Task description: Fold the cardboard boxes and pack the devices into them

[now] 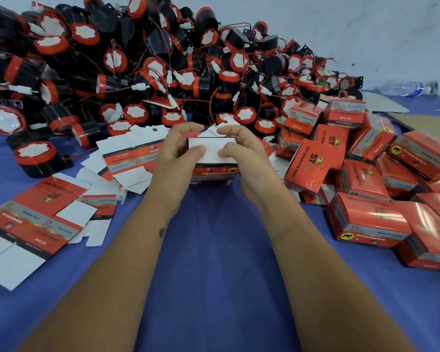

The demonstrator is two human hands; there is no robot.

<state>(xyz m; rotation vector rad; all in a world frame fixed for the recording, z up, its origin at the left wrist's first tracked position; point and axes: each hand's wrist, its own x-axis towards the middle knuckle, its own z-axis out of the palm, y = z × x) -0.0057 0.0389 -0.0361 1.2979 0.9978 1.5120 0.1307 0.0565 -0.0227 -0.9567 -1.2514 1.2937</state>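
A red cardboard box (215, 171) stands on the blue table (214, 262) at the centre, its white top flaps (211, 148) folded inward. My left hand (175, 158) grips its left side, thumb pressing on the flaps. On the right side my right hand (241, 153) holds it, thumb on the flaps and fingers curled over the far edge. What is inside the box is hidden. A big heap of black and red devices (137, 67) with red wires fills the back. Flat unfolded boxes (36, 219) lie at the left.
Several closed red boxes (366, 219) are piled at the right. One loose device (36, 156) sits at the left near the flat boxes. A plastic water bottle (407, 88) lies at the far right by the white wall, with brown cardboard sheets (424, 123) beside it.
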